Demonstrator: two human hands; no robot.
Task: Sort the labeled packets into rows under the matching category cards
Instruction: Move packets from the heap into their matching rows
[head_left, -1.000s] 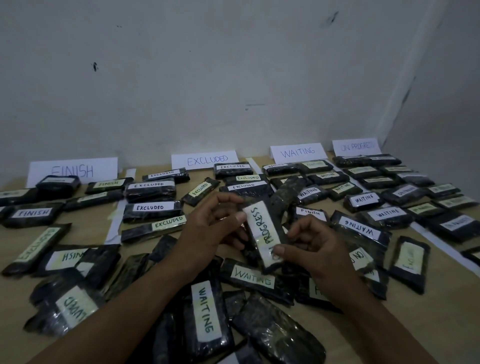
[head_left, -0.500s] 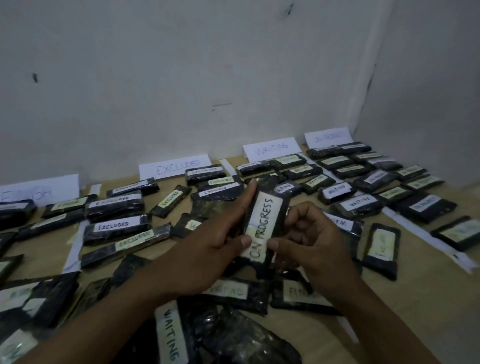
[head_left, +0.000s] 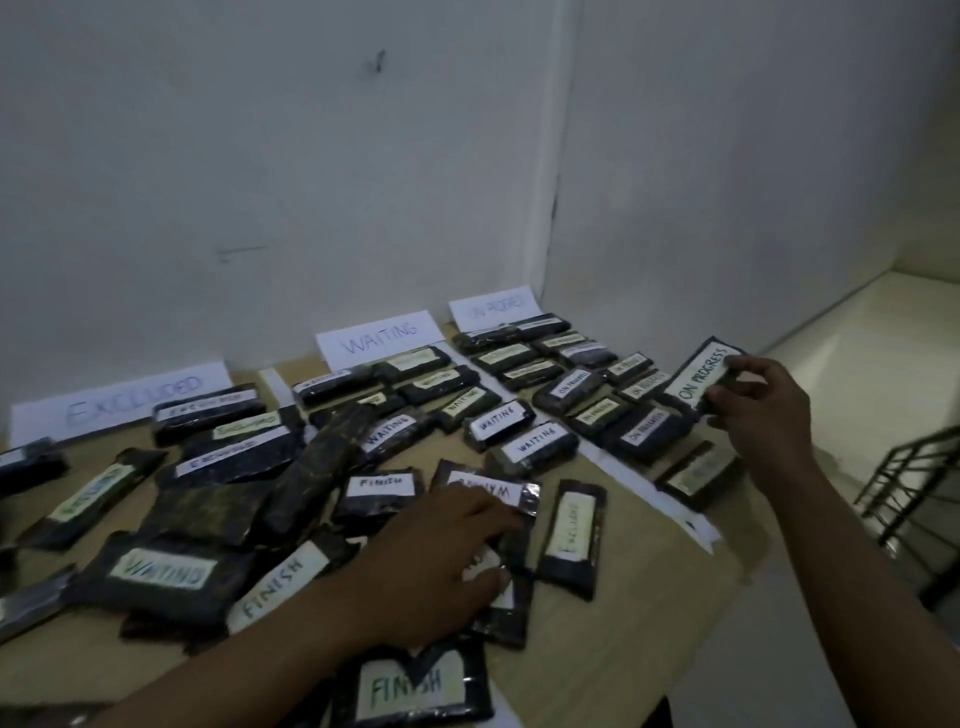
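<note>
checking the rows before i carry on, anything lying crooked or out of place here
Yes. One dark packet with no label showing lies diagonally across the gap between the EXCLUDED rows and the WAITING rows, slanted against both instead of in line. The ON PROGRESS rows look orderly.

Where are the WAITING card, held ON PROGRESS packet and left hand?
WAITING card (head_left: 382, 339): head view, card's middle.
ON PROGRESS packet (head_left: 701, 380): head view, white label.
left hand (head_left: 441, 566): head view, back of hand.
</note>
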